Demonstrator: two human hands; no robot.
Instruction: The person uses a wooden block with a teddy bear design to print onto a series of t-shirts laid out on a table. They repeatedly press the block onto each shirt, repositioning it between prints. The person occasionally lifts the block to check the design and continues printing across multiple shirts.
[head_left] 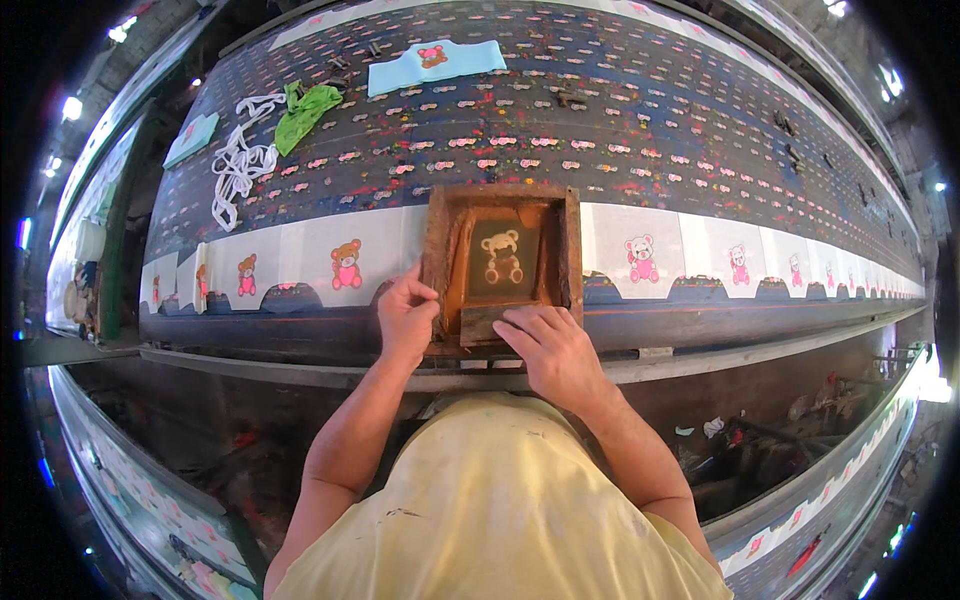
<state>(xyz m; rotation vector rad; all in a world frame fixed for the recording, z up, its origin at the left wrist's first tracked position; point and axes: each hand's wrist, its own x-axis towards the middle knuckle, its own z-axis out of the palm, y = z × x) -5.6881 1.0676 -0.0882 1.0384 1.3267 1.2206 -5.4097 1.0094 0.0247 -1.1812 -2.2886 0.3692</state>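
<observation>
A wooden screen-printing frame (572, 235) lies in front of me over a row of white fabric pieces (300, 250). Its mesh (524, 262) carries a teddy bear stencil, and brown-orange ink coats the inner edges. My left hand (405, 318) is closed on the frame's left side, near the lower corner. At the near end inside the frame sits a flat squeegee (480, 323); my right hand (552, 355) grips its right part with bent fingers. Bears with brown on them (346, 265) show left of the frame, paler pink-and-white bears (641, 260) to its right.
The long dark table (600, 120) is speckled with ink marks. Toward the far left lie a white cord (240, 170), a green cloth (305, 118) and a light blue printed piece (437, 66). A metal rail (280, 368) runs along the near edge. Another table (150, 490) stands behind, lower left.
</observation>
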